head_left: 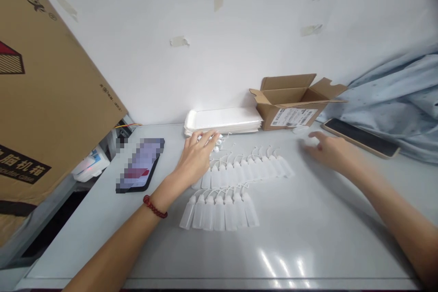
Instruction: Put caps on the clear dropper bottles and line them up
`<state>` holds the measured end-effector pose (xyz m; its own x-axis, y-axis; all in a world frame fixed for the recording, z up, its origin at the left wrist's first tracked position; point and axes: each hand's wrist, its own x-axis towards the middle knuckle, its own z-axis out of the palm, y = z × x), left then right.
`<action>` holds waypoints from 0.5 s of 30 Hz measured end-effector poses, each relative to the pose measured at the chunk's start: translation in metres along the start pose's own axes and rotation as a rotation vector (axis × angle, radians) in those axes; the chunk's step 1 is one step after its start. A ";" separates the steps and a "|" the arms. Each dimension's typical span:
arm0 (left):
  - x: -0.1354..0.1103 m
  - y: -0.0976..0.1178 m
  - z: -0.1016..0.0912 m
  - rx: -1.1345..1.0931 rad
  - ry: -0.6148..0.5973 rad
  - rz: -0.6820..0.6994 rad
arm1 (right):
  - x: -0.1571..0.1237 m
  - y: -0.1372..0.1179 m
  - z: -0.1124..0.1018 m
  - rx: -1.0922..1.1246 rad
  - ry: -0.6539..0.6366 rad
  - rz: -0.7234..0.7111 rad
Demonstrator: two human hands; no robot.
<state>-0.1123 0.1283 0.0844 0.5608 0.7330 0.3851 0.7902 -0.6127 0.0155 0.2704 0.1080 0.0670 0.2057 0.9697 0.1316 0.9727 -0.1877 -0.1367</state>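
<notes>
Lying on the worktop [308, 219], bottles [219, 212] point nozzles-first toward the wall [239, 32]; left hand [195, 159] fingers [208, 137] extended, unclenched; right hand [330, 150] blurred, seemingly spread.

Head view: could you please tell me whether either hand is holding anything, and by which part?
Nothing is held. The left hand lies flat, fingertips touching white caps beside the bottles; the right hand, blurred, hovers open above the table.
</notes>
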 end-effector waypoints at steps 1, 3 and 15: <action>0.000 -0.001 0.001 -0.025 -0.004 -0.013 | -0.001 -0.002 0.000 0.005 0.005 -0.004; -0.001 -0.002 0.001 -0.045 -0.002 -0.027 | -0.003 -0.007 -0.001 0.022 0.023 -0.012; 0.006 0.009 -0.005 0.186 0.045 0.099 | -0.029 -0.052 -0.022 0.415 0.302 -0.142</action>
<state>-0.1027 0.1258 0.0915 0.6292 0.6557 0.4173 0.7665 -0.6125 -0.1934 0.2165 0.0857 0.0914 0.1565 0.8817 0.4450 0.8814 0.0787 -0.4658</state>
